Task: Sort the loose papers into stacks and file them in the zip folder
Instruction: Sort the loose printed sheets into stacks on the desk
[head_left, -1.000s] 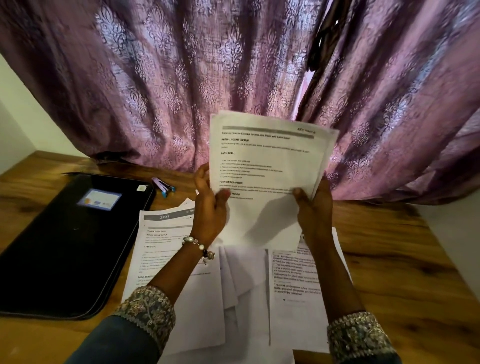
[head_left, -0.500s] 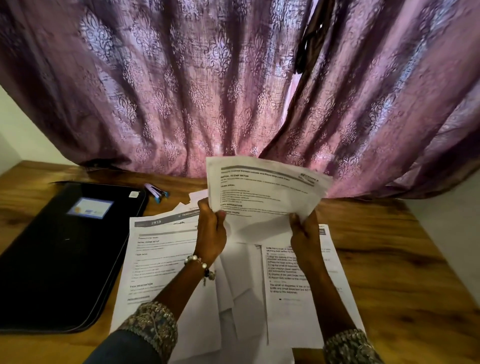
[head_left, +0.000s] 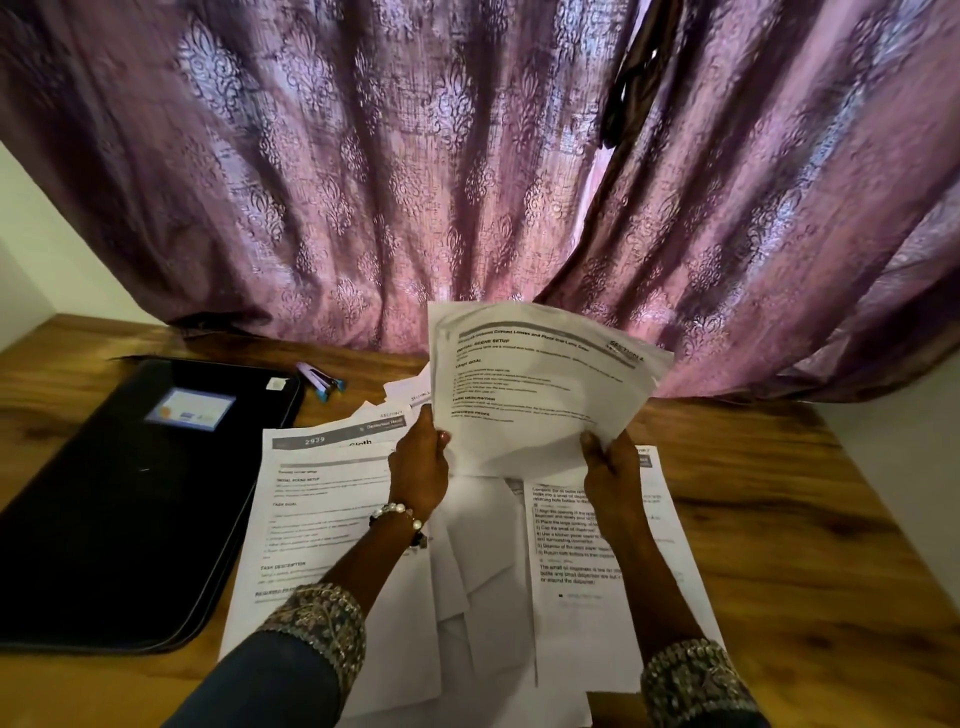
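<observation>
purple patterned curtain (head_left: 415, 182) | wooden table (head_left: 779, 519) | white wall (head_left: 47, 249)

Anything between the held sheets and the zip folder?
Nothing stands in the gap. Both hands, left and right, hold the sheets over loose papers; the folder lies left, looking closed, so it needs opening first.

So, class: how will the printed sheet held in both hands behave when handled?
Probably floppy: the sheet curves between the left hand and right hand. Likely light, since pinches at its lower edge hold it up. It may crease easily.
</observation>
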